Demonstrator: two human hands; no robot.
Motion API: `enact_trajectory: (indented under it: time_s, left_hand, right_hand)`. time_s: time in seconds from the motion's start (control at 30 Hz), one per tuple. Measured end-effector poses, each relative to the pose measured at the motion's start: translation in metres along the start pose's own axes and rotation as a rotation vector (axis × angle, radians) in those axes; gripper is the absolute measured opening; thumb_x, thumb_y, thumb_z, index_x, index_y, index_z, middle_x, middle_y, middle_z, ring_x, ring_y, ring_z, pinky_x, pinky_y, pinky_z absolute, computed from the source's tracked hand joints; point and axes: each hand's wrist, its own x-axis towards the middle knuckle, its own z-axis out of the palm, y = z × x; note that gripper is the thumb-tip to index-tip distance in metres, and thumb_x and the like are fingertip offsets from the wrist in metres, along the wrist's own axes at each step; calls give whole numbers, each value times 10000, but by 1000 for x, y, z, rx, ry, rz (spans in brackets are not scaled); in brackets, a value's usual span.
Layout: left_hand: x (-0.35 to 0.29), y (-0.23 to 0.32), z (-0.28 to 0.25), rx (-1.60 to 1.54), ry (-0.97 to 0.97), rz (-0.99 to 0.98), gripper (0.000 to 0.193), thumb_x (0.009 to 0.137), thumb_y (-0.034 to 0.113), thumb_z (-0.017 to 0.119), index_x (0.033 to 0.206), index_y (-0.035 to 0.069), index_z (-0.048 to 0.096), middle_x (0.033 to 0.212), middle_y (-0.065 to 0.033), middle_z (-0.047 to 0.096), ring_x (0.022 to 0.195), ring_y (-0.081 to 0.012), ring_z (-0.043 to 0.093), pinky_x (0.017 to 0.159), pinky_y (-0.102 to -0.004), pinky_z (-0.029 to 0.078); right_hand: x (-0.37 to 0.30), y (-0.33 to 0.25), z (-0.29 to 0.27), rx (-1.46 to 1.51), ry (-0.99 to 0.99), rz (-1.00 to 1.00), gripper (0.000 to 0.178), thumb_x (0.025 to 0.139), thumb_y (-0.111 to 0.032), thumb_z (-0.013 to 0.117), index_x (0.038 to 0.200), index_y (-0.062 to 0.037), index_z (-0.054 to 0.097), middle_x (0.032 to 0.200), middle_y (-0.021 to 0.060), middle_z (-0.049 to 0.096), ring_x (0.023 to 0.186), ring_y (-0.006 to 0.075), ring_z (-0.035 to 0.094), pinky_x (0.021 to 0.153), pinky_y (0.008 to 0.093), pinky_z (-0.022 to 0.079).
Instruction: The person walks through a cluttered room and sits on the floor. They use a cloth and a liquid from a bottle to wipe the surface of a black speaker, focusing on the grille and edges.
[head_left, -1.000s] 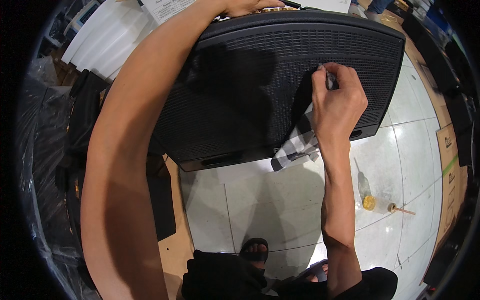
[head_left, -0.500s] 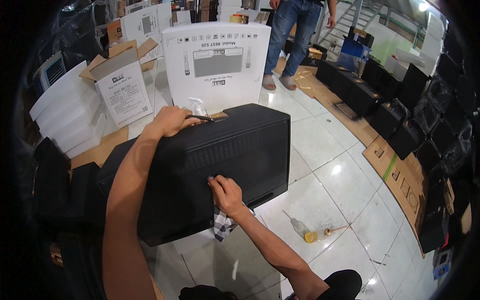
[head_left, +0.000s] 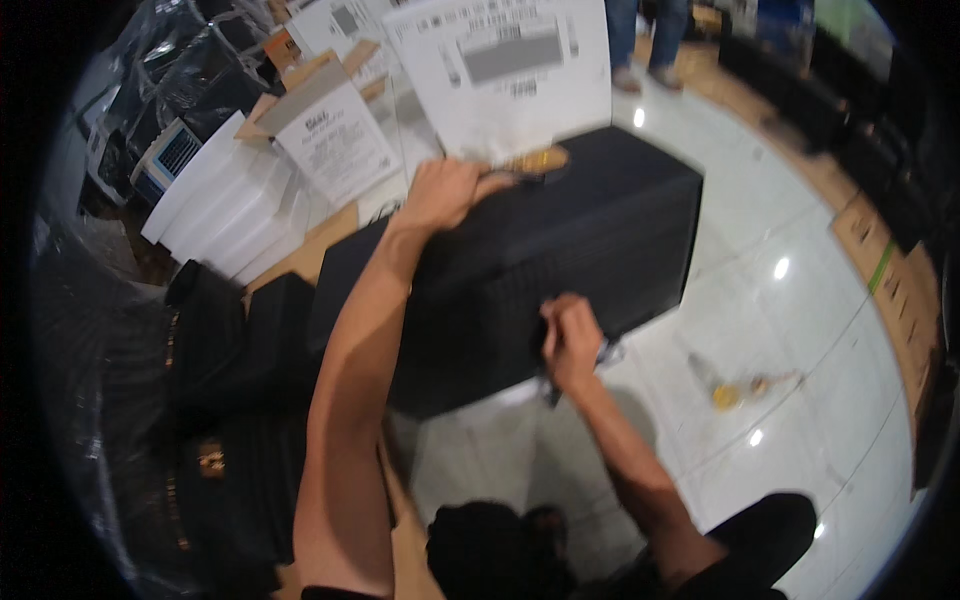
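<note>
A large black speaker (head_left: 600,235) with a grille front stands on the white tiled floor before me. My left hand (head_left: 445,190) is closed at its top edge, on a dark bar that looks like the carry handle, beside a gold panel (head_left: 540,160) set into the top. My right hand (head_left: 572,335) is closed against the lower front of the grille. A checked cloth (head_left: 610,352) shows beside its wrist, mostly hidden and blurred now; the earlier frame shows it hanging from this hand.
Behind the speaker stands a printed white carton (head_left: 510,90). An open carton (head_left: 335,140) and white foam pieces (head_left: 235,205) are at the left. A small yellow-ended container (head_left: 725,397) lies on the floor at right. Cardboard (head_left: 870,260) and black boxes line the far right; a person's legs (head_left: 650,35) stand beyond.
The view has swung down and left, so the scene sits further right and is blurred. Both hands keep to about the same places on the speaker.
</note>
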Motion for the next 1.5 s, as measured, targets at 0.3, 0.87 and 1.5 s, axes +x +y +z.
enact_trajectory:
  time_s: [0.3,0.87,1.5]
  left_hand:
    - [-40,9,-7,316,16,-14,547,930,633,465,988,146,707,721,-191,679,735,-394,676,628,-499,510]
    - [-39,5,0,432,49,16,500,956,580,481,1185,184,684,749,-239,676,771,-436,667,674,-503,511]
    - [-21,-7,-12,269,38,74,491,965,503,487,919,72,717,793,-218,674,762,-413,650,685,-498,501]
  right_hand:
    - [-53,-31,-30,360,527,989,123,940,-85,622,951,33,652,807,41,619,729,96,547,653,236,444]
    - [-71,-107,-32,552,277,1133,105,953,-89,617,965,16,623,750,25,605,664,67,536,575,246,429]
    - [-70,-97,-36,513,256,1064,131,970,-100,621,1039,8,594,806,-20,572,697,39,476,611,188,392]
